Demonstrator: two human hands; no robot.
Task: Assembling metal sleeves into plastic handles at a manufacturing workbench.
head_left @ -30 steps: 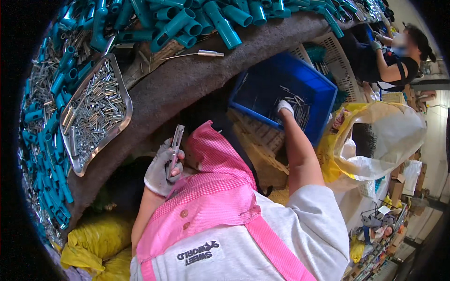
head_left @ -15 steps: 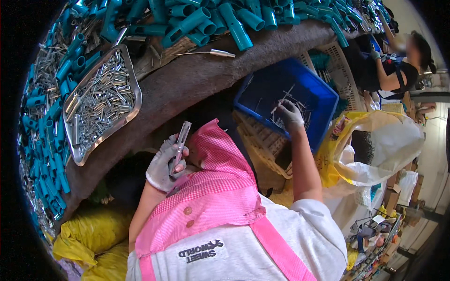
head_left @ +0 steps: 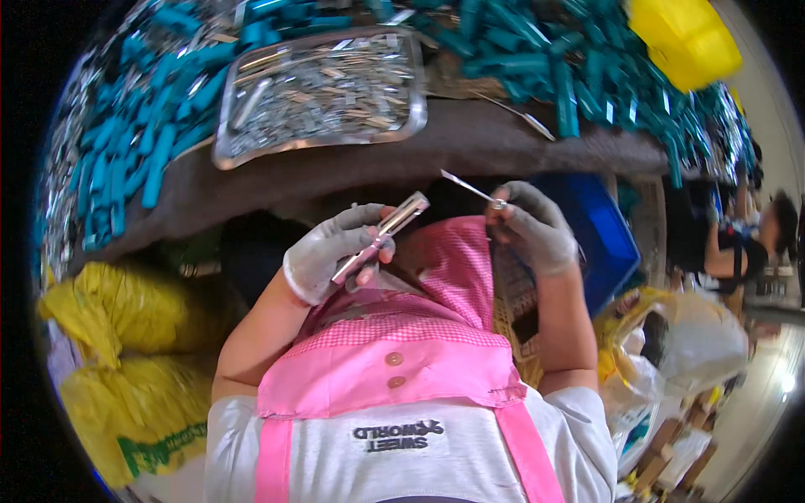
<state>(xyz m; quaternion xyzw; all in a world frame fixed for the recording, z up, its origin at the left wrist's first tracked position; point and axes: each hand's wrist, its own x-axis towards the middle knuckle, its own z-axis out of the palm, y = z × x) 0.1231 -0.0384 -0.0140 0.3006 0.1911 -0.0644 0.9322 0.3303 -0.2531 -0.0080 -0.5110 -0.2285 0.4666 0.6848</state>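
In front of my pink apron (head_left: 386, 335), my gloved left hand (head_left: 327, 256) is closed around a silver slotted metal tube (head_left: 381, 237), which is tilted with its open slot end up and to the right. My gloved right hand (head_left: 541, 230) is to the right, its thumb and fingers pinching a thin metal rod (head_left: 468, 186). The rod sticks out leftward toward the tube's slotted end, apart from it. The part of the rod inside my fingers is hidden.
A metal tray (head_left: 320, 149) of small metal pins sits on the dark padded table edge (head_left: 277, 176). Teal plastic tubes (head_left: 495, 67) lie heaped behind. A blue bin (head_left: 608, 243) stands beyond my right hand, yellow sacks (head_left: 138, 314) at left. Another person (head_left: 738, 243) works far right.
My right hand has come up out of the blue bin with the thin rod and moved left, nearer the tube. My left hand keeps hold of the tube. The view has turned.
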